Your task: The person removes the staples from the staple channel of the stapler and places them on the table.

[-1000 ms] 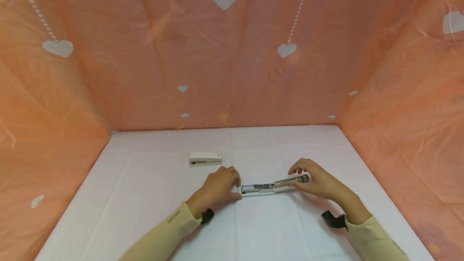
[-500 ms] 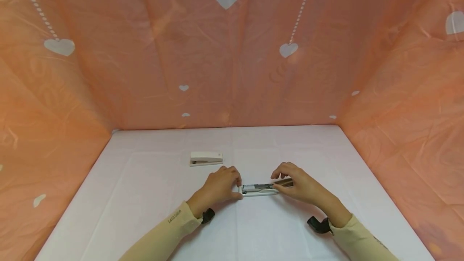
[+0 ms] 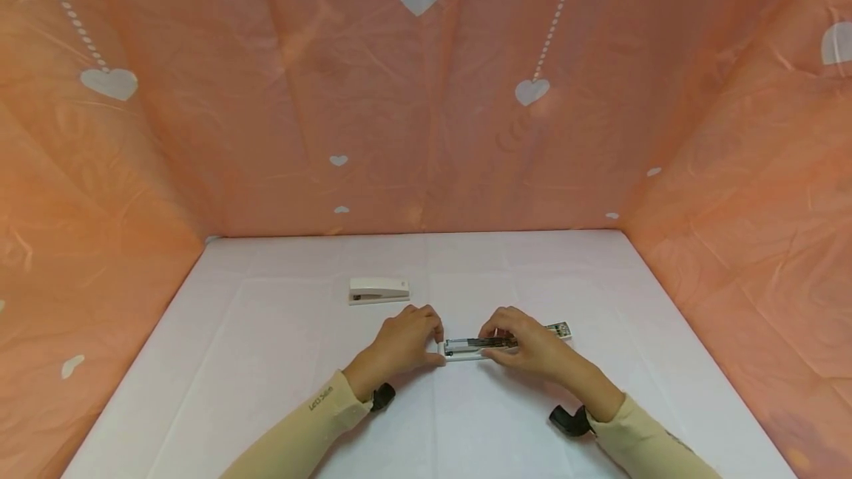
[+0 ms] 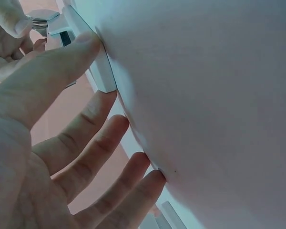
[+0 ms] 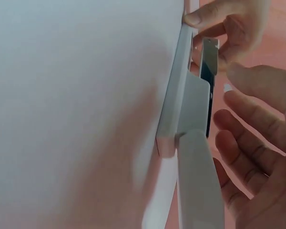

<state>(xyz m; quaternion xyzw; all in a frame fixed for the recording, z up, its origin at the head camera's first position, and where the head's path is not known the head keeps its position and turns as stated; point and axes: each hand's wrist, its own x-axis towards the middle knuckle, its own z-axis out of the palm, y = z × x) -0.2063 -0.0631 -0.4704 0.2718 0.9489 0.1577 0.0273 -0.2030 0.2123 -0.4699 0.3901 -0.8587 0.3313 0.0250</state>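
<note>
A white stapler [image 3: 464, 355] lies on the table, folded out with its metal magazine [image 3: 475, 344] exposed and its top arm [image 3: 559, 330] swung back to the right. My left hand [image 3: 404, 341] steadies its left end, the thumb along the near side and the index finger at the tip, as the left wrist view shows. Over the middle of the stapler is my right hand [image 3: 532, 346], partly covering the hinge. In the right wrist view its fingers [image 5: 229, 145] curve loosely close over the magazine, with nothing seen between them.
A second white stapler [image 3: 379, 292], folded together, stands behind my left hand. White cloth [image 3: 299, 368] covers the table, and orange curtains with white hearts enclose its back and sides. A black wrist device [image 3: 569, 420] sits at my right cuff.
My right hand has moved left along the stapler from the swung-back arm to the magazine, uncovering the arm's end. My left hand has stayed at the stapler's left end.
</note>
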